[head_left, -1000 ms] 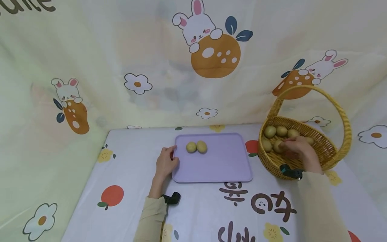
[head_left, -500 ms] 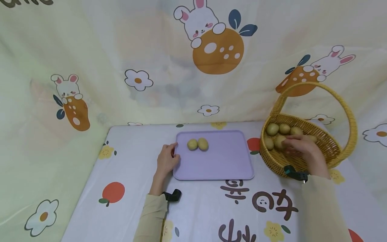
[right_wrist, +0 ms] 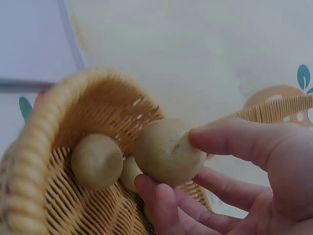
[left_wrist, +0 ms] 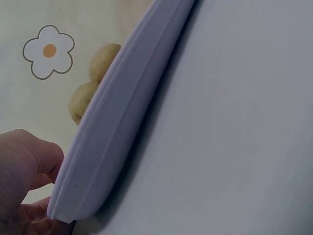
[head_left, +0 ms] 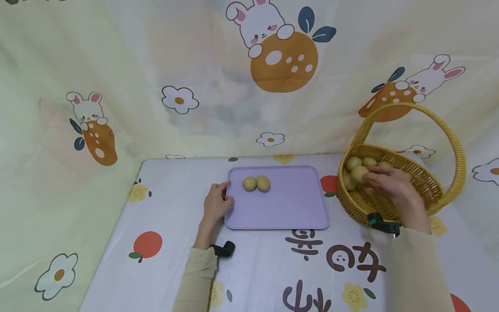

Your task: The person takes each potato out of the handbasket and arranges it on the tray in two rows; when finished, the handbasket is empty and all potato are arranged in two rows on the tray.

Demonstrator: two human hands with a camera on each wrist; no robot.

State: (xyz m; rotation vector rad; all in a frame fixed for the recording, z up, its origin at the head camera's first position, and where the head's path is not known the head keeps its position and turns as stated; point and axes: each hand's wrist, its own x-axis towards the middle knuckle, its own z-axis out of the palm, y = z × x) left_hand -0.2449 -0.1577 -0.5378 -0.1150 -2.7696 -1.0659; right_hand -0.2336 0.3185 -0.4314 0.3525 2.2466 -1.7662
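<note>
Although fingertips covered one side of the lifted potato (head_left: 358, 174) in the head view, the right-wrist view made the grip plain: the right hand (head_left: 395, 190) grasped it between thumb and fingers. It was in the wicker basket (head_left: 428, 186), to the right of the tray (head_left: 280, 208); whether it touched its neighbours could not be told. More potatoes (head_left: 354, 163) sat in the basket, some partly hidden behind the hand or the lifted one, so their number was uncertain. The right-wrist view cut off part of the basket.

Two potatoes (head_left: 256, 183) lay touching each other on the far left part of the tray, their lower portions hidden by its wall in the left-wrist view. At the tray's left side, the left hand (head_left: 215, 203) touched the rim, but its fingertips went out of sight behind it, and whether they pinched the rim or merely rested there could not be told. On the near side of the tray, the frame cut off both sleeves (head_left: 196, 273), and the tray's edge hid part of the lettering (head_left: 304, 245) on the tablecloth (head_left: 171, 216)
</note>
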